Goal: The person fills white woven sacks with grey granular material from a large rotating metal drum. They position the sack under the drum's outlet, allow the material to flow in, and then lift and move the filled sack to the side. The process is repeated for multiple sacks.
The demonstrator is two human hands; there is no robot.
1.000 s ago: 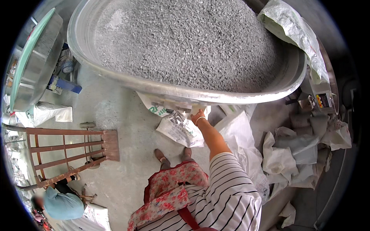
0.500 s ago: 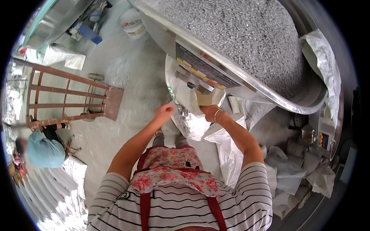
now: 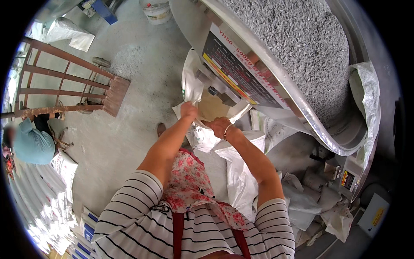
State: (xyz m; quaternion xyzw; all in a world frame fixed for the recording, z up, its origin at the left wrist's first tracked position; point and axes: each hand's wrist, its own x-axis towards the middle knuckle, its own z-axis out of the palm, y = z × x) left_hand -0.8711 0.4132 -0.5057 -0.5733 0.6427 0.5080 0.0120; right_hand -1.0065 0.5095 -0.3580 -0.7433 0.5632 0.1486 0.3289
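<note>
A white woven sack (image 3: 205,139) hangs mouth up below a large metal hopper (image 3: 184,21), its tan inside showing. My left hand (image 3: 189,111) is closed on the left near part of the sack's rim. On the near right of the same rim, my right hand (image 3: 219,126) grips the edge, with a bracelet at the wrist. A metal outlet (image 3: 215,88) under the hopper reaches over the sack's mouth. Grey granules (image 3: 293,47) fill much of the hopper above. The sack's bottom is partly hidden by my arms.
A rusty hand truck (image 3: 64,88) lies on the left, near a seated person in a teal top (image 3: 32,144). Another white sack (image 3: 241,172) lies by my right forearm. Crumpled bags (image 3: 306,203) pile at the lower right. A white bucket (image 3: 157,13) stands at the back.
My left hand has gone from free beside the sack to holding its rim. My right hand still grips the rim, and the mouth is spread wider. The whole view has shifted.
</note>
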